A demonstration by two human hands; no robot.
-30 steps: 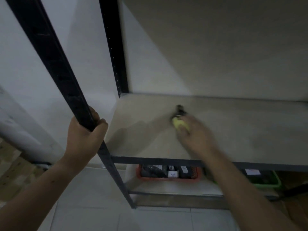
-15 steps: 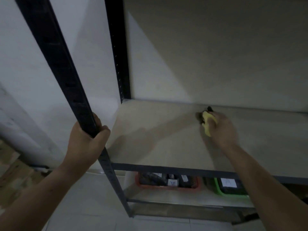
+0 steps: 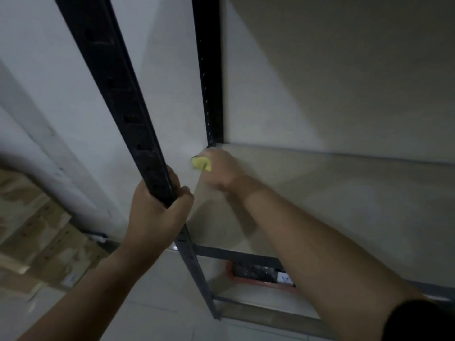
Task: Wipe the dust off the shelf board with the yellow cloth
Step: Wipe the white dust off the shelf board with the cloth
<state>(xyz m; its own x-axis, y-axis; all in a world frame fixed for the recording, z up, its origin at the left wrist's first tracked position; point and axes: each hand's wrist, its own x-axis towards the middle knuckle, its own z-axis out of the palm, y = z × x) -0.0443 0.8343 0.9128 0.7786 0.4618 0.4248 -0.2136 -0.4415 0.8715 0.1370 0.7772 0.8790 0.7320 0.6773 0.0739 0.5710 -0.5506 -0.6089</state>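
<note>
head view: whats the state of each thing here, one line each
yellow cloth: bunched in the right hand, at the shelf board's back left corner
right hand: grips the cloth, blurred
left hand: grips the front post
front post: upright, held
shelf board: bare where visible, dust too faint to judge
red tray: on the lower shelf, holding dark items, partly hidden by the right forearm

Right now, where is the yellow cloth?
Head view: the yellow cloth is gripped in the right hand at the back-left corner of the shelf board, beside the rear black upright.
</note>
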